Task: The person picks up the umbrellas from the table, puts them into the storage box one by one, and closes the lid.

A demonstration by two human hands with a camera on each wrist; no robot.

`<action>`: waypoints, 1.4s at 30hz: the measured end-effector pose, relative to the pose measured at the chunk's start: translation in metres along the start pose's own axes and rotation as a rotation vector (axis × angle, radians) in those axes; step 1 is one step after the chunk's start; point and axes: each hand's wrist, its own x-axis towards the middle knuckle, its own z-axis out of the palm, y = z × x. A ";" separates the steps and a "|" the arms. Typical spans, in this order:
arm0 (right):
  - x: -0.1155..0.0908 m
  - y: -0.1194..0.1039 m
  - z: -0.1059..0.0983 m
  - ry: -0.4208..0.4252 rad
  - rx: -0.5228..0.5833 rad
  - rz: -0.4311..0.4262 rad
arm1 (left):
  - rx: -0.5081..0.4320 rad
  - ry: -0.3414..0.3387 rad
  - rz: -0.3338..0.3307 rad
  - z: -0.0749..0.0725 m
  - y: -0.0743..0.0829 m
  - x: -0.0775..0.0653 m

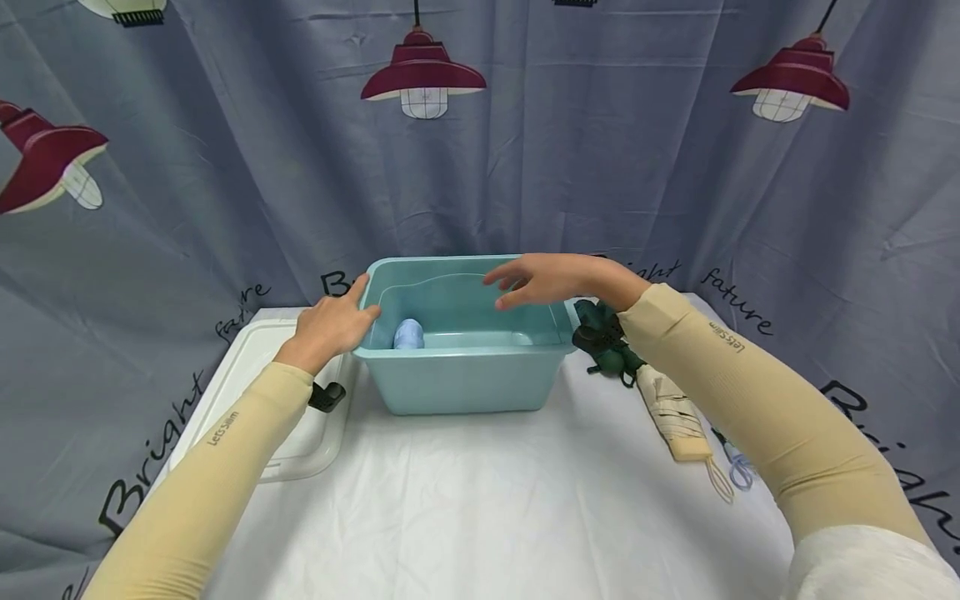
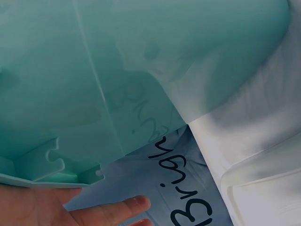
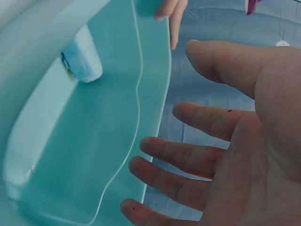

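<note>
A teal plastic storage bin stands on the white-covered table. At its left rim, my left hand holds on, thumb over the inside and fingers outside; the left wrist view shows those fingers fairly straight beneath the lip. Inside the bin, toward the left, is a small light-blue cylindrical bundle, also seen in the right wrist view. Over the bin's right part hovers my right hand, holding nothing. Its fingers are spread and slightly bent in the right wrist view.
A white lid lies left of the bin, partly under my left arm. On the right are a dark green bundle, a beige bundle wound with cord and a blue cord. A printed grey-blue curtain hangs behind.
</note>
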 end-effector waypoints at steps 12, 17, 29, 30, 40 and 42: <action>-0.032 0.026 0.002 0.122 0.017 0.018 | -0.001 -0.022 -0.018 -0.004 -0.003 0.000; -0.048 0.039 0.003 0.156 0.061 0.032 | 0.007 -0.036 -0.025 -0.003 -0.005 -0.001; -0.080 0.074 0.001 0.210 0.101 0.130 | -0.006 -0.034 -0.017 -0.002 0.000 0.003; -0.081 0.077 0.003 0.209 0.101 0.132 | -0.007 -0.032 -0.017 -0.002 -0.001 0.003; -0.096 0.101 0.006 0.187 0.132 0.168 | -0.021 -0.030 -0.022 -0.001 -0.001 0.003; -0.098 0.104 0.006 0.189 0.130 0.178 | -0.022 -0.028 -0.023 -0.001 -0.001 0.004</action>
